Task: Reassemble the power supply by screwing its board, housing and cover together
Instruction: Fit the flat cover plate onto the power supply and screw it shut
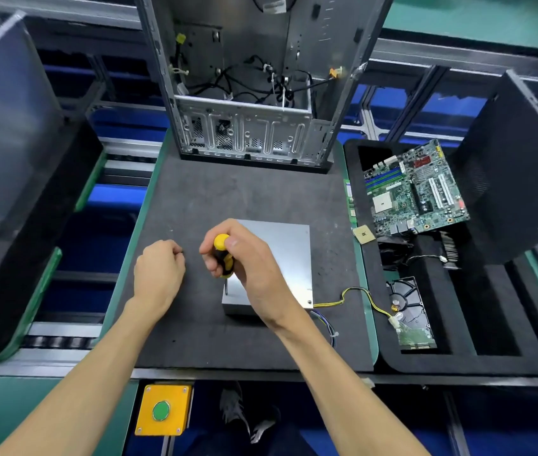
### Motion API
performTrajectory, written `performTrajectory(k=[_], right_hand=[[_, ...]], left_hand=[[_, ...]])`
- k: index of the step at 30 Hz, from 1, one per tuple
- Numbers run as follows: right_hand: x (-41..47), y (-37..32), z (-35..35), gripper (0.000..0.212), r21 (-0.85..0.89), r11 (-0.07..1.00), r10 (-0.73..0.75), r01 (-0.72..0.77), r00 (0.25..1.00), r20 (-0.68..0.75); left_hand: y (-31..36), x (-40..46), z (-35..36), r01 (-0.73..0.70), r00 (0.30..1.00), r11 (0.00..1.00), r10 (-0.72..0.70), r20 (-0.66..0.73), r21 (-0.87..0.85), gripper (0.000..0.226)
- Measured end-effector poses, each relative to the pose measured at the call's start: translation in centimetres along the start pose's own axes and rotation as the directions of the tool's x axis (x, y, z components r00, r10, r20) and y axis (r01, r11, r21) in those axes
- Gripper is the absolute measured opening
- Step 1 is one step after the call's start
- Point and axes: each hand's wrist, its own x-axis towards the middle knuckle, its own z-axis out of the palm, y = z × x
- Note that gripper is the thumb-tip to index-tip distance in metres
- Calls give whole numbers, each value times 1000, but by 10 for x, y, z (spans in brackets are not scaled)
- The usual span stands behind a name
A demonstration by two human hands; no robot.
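Head view, what do you see on the dark grey foam-topped worktop (195, 199)?

— The flat silver metal power supply box (281, 258) lies near the front of it, cover side up, with a bundle of yellow and black wires (356, 296) trailing off its right side.

— And the hands?

— The right hand (248, 258) is curled round the yellow and black handle of a screwdriver (223, 255); the tool stands upright, its steel shaft tip down on the box's near left corner. The left hand (159, 268) rests on the worktop just left of the box, fingers curled in, the fingertips seeming to pinch something tiny and dark; I cannot tell what it is.

— Anything around?

— Behind the box stands an open bare-metal computer case (254, 93). To the right, a black foam tray (425, 350) holds a green motherboard (415, 189) and a hard drive (409, 311). Below the worktop's front edge sits a yellow box with a green push button (161, 410).
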Motion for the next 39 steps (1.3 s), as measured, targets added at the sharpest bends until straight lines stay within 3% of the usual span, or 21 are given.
performTrajectory(k=[5,8,15,18,21,23,28,31,35,39], right_hand=[[-2,-5,2,12,57,998,-14,14,1000,5],[-3,-6,5,7,7,1000,20,-20,1000,-8],[-7,-5,4,39,-86,996,11,-10,1000,21],[-9,-7,5,34,-66,997,42,-43,999,-3],[-9,-7,6,12,-70,997,33,-35,999,-27],[-10,-6,5,9,-87,996,6,-8,1000,-18],[-11,-11,9,23,-158,986,60,-61,998,-12],[-11,-10,8,38,-156,986,63,-64,998,-11],[-9,-7,7,16,-146,988,45,-52,998,-49],[-9,-6,7,22,-147,988,41,-50,997,-62]], left_hand=[[3,-2,-2,-20,999,999,19,50,27,14],[5,-2,-1,-17,999,998,14,46,60,11],[-2,-7,9,-60,994,993,50,101,103,17],[-1,-14,10,-60,992,998,60,110,-1,15],[1,-24,8,-3,994,975,27,103,-224,12],[2,-30,8,16,993,941,25,116,-338,8],[0,-27,16,-15,990,977,45,136,-214,13],[0,-29,22,58,993,964,-28,116,-261,27],[-1,-33,23,96,987,930,-44,152,-356,14],[-2,-36,23,52,989,930,2,146,-365,15]])
